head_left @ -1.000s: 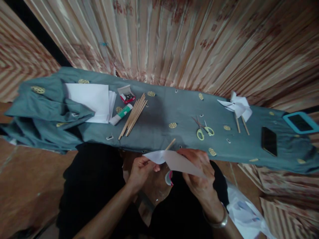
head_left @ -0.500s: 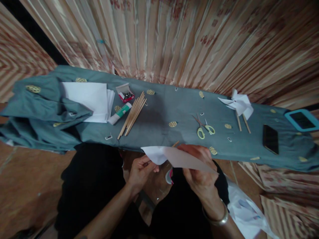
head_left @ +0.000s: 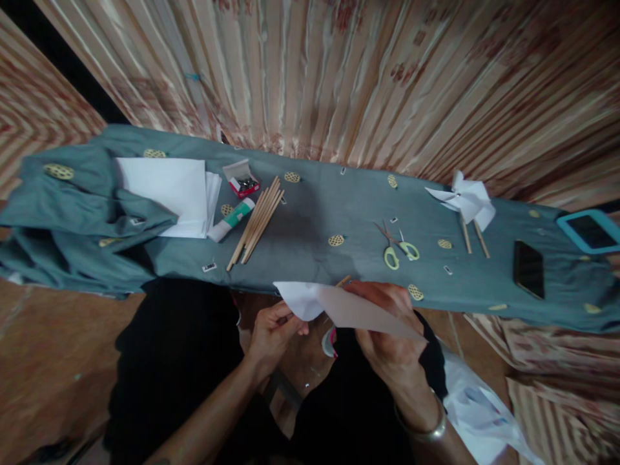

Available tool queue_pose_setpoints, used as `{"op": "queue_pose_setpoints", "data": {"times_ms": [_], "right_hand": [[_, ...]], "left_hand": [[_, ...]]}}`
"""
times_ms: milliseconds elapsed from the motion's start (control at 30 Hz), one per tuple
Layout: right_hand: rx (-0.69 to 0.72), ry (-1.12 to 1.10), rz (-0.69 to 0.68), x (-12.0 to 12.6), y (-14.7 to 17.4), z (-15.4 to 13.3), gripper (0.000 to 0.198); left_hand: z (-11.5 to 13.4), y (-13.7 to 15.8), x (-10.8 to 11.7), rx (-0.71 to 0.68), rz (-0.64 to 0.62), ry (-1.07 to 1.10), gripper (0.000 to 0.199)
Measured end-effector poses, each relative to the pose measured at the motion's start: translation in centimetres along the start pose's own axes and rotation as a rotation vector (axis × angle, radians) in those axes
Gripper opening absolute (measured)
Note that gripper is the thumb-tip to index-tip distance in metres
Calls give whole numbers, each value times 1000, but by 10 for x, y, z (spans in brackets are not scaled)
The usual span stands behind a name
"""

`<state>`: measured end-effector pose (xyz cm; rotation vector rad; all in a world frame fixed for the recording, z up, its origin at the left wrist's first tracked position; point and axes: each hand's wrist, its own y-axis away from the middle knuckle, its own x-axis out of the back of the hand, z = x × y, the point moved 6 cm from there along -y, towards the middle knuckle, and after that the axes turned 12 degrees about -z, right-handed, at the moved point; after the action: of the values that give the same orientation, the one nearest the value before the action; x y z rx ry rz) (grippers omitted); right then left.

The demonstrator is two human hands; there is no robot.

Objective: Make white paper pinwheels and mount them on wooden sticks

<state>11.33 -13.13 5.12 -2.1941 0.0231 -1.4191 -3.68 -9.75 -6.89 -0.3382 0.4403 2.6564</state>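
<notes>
Above my lap, at the table's front edge, I hold a white paper pinwheel [head_left: 361, 313] with curled, folded blades. My left hand [head_left: 274, 339] is closed in a pinch at its lower left corner. Behind the paper my right hand [head_left: 390, 329] is wrapped round it, most of its fingers hidden. The tip of a wooden stick [head_left: 343, 280] shows just beside that hand's knuckles. On the table ahead lie scissors [head_left: 396, 245] with green handles, blades apart. Further right rests another white pinwheel [head_left: 469, 200], with two wooden sticks [head_left: 473, 237] reaching out below it.
A grey-green cloth [head_left: 314, 206] covers the long table. On the left are white paper sheets [head_left: 169, 187], a glue tube [head_left: 231, 219], an open red box of pins [head_left: 243, 181] and several wooden sticks [head_left: 256, 223]. A phone [head_left: 529, 268] and a blue-framed device [head_left: 588, 231] lie right.
My hands and the pinwheel stay almost in place. The view has shifted very slightly; nothing was taken up or let go.
</notes>
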Motion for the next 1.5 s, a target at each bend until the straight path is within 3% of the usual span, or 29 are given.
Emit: {"op": "queue_pose_setpoints", "data": {"times_ms": [500,1200,1367,1500], "right_hand": [[-29,-48,-23,-2,2,3,34],[-90,-32,-3,-3,3,11,26],[-174,-68,-29,-5,2,21,14],[-318,-191,-180,-17,-3,42,12]], "left_hand": [[-4,-2,0,-18,3,64,23],[0,-2,-3,-60,-45,-22,32],[-1,-1,-6,19,-41,9,29],[-15,2,-9,116,-4,96,21]]}}
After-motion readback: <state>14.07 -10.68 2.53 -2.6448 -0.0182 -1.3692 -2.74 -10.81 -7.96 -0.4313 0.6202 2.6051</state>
